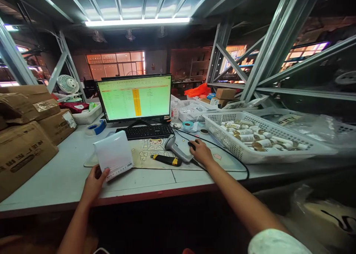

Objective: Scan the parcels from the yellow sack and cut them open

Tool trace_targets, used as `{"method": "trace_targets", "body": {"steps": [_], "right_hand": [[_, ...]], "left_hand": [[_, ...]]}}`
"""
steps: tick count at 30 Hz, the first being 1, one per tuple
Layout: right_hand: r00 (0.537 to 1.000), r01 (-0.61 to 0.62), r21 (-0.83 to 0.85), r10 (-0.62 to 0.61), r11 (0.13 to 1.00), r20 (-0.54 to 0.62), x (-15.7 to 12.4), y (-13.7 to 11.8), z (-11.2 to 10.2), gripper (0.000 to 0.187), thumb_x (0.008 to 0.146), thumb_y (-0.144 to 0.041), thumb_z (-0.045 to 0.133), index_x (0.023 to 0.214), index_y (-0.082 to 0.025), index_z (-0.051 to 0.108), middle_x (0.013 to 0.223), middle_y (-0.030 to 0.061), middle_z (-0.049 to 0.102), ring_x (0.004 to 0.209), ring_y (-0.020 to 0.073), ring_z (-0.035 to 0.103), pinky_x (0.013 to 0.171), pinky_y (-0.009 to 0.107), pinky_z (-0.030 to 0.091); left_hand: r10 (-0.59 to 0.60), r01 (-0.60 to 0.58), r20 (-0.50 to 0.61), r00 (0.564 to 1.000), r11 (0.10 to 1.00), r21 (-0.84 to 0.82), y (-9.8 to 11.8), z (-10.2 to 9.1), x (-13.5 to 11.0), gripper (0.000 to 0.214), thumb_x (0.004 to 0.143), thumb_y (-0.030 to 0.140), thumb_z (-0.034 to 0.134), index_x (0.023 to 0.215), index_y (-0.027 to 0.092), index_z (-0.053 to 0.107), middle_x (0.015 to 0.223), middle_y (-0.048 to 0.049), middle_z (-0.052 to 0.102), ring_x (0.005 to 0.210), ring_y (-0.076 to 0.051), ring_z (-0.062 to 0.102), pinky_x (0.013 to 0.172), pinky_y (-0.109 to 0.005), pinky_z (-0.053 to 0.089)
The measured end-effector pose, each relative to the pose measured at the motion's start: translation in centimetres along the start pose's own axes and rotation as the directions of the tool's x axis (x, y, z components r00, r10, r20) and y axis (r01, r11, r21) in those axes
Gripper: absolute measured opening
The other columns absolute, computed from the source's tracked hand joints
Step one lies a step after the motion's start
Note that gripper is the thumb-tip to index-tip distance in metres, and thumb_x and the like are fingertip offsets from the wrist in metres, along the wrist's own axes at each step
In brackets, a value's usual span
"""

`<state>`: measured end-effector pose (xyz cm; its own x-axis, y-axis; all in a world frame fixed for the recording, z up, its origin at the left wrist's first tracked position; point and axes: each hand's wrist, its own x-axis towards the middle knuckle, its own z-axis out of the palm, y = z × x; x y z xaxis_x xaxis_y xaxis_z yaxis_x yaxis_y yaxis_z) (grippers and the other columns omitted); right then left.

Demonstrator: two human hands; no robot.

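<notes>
My left hand (94, 181) grips a flat white packet (114, 153) by its lower left corner, tilted above the front of the desk. Small print and a barcode run along the packet's lower edge. On the right, my right hand (200, 152) rests over a black computer mouse (191, 145) on the printed desk mat (219, 166). Just left of that hand lies a grey barcode scanner (177, 150). A black and yellow utility knife (166, 160) is in front of the scanner. Behind them stands a black keyboard (147, 131) under a lit monitor (136, 98) showing a spreadsheet.
Cardboard boxes (23, 153) crowd the left side, with a blue tape dispenser (96, 128) near them. A white plastic basket (230, 146) of small bottles (247, 137) stands right. A black cable (236, 158) curves across the mat. Metal shelf posts (267, 46) rise behind.
</notes>
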<state>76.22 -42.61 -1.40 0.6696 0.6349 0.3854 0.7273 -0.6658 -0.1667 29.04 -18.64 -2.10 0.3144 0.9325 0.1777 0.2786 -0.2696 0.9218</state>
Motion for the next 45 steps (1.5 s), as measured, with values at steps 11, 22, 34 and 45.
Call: {"method": "trace_targets", "body": {"steps": [11,22,34,45], "right_hand": [[1.000,-0.003,-0.012,0.003,1.000,-0.011,-0.05,-0.10,-0.06,0.044,0.100,-0.029,0.051,0.140,-0.023,0.067,0.145,0.0145,0.056,0.121,0.0306,0.059,0.095,0.039,0.051],[1.000,-0.012,-0.005,0.012,1.000,-0.009,-0.02,-0.02,0.04,0.043,0.101,-0.032,0.051,0.141,-0.024,0.067,0.145,0.0140,0.055,0.122,0.0312,0.058,0.093,0.039,0.052],[1.000,-0.017,0.001,0.017,1.000,-0.022,0.00,-0.02,0.22,0.043,0.100,-0.031,0.050,0.139,-0.023,0.068,0.143,0.0140,0.057,0.120,0.0309,0.059,0.093,0.040,0.052],[0.999,0.035,-0.003,-0.035,0.999,-0.028,0.03,0.27,0.33,0.044,0.100,-0.032,0.052,0.140,-0.023,0.067,0.142,0.0135,0.058,0.118,0.0296,0.060,0.095,0.039,0.052]], "left_hand": [[0.024,-0.024,-0.013,1.000,1.000,0.001,-0.14,0.01,-0.10,0.068,0.075,0.065,0.068,0.123,0.017,0.059,0.123,-0.0172,0.075,0.117,-0.034,0.071,0.106,-0.049,0.055],[0.025,-0.025,0.000,1.000,0.998,0.051,-0.37,-0.10,-0.09,0.076,0.075,0.071,0.066,0.127,0.016,0.059,0.127,-0.0199,0.072,0.120,-0.037,0.068,0.109,-0.053,0.050],[0.033,-0.033,-0.011,0.999,0.999,0.025,0.19,-0.13,-0.34,0.076,0.072,0.072,0.067,0.122,0.015,0.061,0.123,-0.0197,0.074,0.117,-0.036,0.070,0.106,-0.050,0.054],[0.049,-0.049,-0.009,0.999,0.999,0.023,-0.71,-0.06,0.09,0.076,0.075,0.071,0.068,0.127,0.016,0.060,0.125,-0.0187,0.073,0.119,-0.036,0.069,0.107,-0.051,0.052]]}}
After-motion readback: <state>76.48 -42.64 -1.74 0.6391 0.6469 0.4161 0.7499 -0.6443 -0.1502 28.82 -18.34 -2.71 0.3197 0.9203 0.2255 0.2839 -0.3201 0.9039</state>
